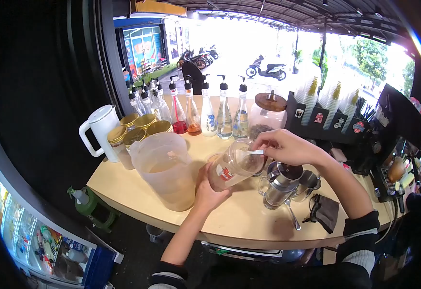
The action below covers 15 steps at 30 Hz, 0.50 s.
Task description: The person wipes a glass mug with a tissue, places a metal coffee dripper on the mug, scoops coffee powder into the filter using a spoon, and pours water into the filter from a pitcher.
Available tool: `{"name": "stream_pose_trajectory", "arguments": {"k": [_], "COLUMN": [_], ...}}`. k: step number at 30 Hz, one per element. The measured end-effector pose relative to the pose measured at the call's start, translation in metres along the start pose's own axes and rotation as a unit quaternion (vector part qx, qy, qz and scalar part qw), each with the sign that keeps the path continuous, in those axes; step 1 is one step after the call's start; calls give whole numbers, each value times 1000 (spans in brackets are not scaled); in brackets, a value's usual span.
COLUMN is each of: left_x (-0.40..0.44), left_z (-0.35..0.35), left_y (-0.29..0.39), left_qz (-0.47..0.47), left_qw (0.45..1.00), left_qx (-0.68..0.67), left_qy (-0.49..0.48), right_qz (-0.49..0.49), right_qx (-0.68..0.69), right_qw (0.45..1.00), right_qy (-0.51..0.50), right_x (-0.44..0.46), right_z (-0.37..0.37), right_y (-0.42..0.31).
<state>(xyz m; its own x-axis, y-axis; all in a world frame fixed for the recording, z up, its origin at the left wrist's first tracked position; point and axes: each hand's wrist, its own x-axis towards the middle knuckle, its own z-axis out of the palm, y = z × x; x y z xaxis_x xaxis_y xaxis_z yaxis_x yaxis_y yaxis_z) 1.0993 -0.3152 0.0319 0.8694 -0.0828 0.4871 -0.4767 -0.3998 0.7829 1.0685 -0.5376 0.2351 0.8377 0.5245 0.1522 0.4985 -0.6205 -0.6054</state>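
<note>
My left hand (210, 192) is wrapped round a clear jar (226, 172) with a red label, which is tilted to the right over the counter. At the jar's mouth, my right hand (273, 146) pinches the white handle of a spoon (253, 152), whose far end is inside the jar. A large frosted pitcher (164, 168) holding cloudy liquid stands left of my left hand. Below my right wrist are a metal drip filter (280, 185) on a glass, a metal cup (309, 182) and a metal spoon (295, 217) lying on the wooden counter (249, 219).
Gold-lidded jars (145, 121) and a white jug (105, 127) stand at the left. Pump bottles (224, 115) line the back beside a wooden-lidded jar (270, 113). Stacked cups (333, 98) fill a black holder at right. A dark pouch (327, 212) lies near the front edge.
</note>
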Motion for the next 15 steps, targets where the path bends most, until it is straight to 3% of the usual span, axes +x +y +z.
{"name": "stream_pose_trajectory", "arguments": {"k": [7, 15], "left_x": [-5, -5], "left_z": [4, 13], "left_y": [-1, -11], "left_qz": [-42, -49], "left_qw": [999, 997], "left_qx": [-12, -63], "left_qy": [5, -21], "right_qz": [5, 13], "right_qx": [52, 18], "right_qw": [998, 995], "right_qy": [43, 99], "right_x": [-28, -77], "right_z": [-28, -57], "right_y": [1, 5]}}
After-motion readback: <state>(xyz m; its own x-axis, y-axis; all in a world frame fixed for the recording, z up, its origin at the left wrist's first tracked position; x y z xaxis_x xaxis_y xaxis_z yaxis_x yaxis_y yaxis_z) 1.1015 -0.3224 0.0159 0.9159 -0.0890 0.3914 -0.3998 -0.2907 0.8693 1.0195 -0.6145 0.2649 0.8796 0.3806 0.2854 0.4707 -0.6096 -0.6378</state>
